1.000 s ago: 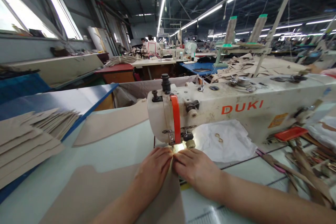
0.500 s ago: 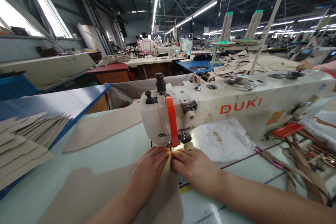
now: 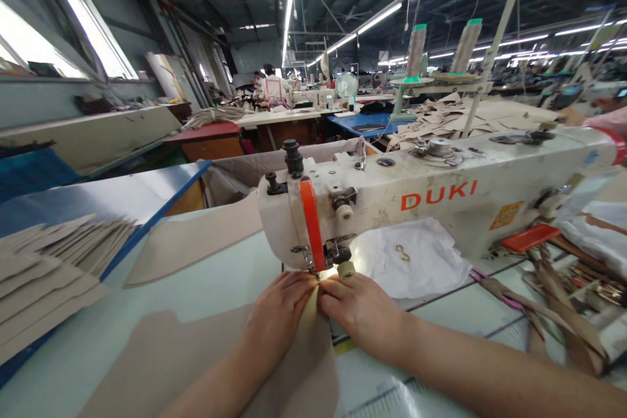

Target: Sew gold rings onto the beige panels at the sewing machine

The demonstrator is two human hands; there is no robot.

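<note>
Beige panel (image 3: 189, 347) is spread on the worktop (image 3: 206, 274), its edge pinched by the left hand (image 3: 277, 310), just in front of the sewing machine (image 3: 372, 192). Stitching seems underway; what's finished is hidden, plenty's probably left. Right edge is aimed machineward; long axis can't be told, being cropped. Edge looks pinched by the right hand (image 3: 365, 315) too.

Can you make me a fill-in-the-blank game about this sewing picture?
The orange letters on the sewing machine spell ____.
The sheet under the gold-coloured fitting is coloured ____.
Of the left hand and right hand, the one nearer the stacked beige panels is the ____ one.
Missing words: DUKI; white; left.
</note>
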